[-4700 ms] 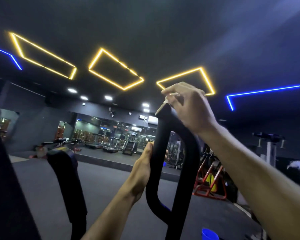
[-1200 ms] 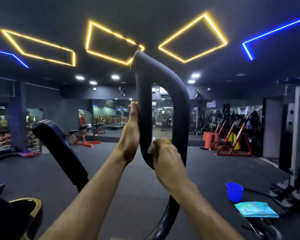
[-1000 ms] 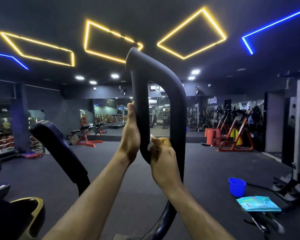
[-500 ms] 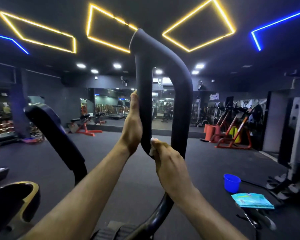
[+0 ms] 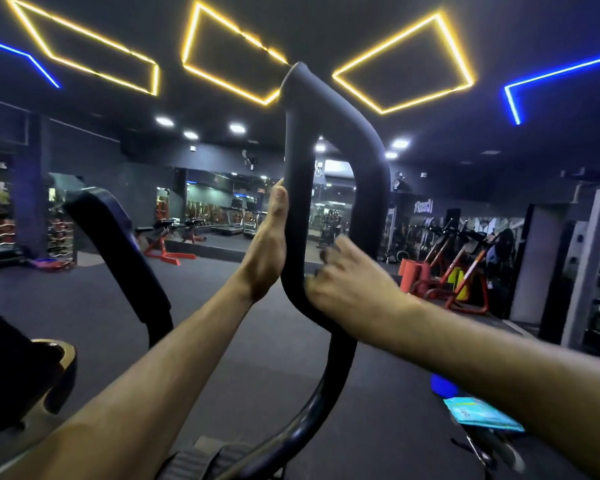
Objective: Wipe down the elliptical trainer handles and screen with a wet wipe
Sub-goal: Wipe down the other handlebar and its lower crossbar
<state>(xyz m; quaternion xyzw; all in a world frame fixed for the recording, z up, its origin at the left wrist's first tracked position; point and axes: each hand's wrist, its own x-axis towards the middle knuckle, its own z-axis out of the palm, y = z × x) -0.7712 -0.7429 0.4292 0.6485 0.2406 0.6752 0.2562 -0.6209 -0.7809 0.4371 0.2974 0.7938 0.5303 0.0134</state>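
Observation:
The elliptical's dark looped handle (image 5: 343, 126) rises in the middle of the view. My left hand (image 5: 267, 247) is wrapped around the loop's left bar from outside. My right hand (image 5: 347, 282), blurred by motion, presses into the loop's lower bend, its fingers reaching inside towards the right bar. The wet wipe is hidden under those fingers. A second padded handle (image 5: 118, 244) stands to the left, untouched. No screen is clearly in view.
A teal wipes packet (image 5: 478, 414) rests on a machine part at the lower right, with a blue bucket (image 5: 442, 384) partly hidden behind my right forearm. A black and gold machine part (image 5: 49, 375) sits at the lower left. Orange gym frames (image 5: 458, 271) stand beyond on dark floor.
My right hand slid down from the loop's top to its lower bend and is now shifting across it towards the right bar. My left hand has kept its hold.

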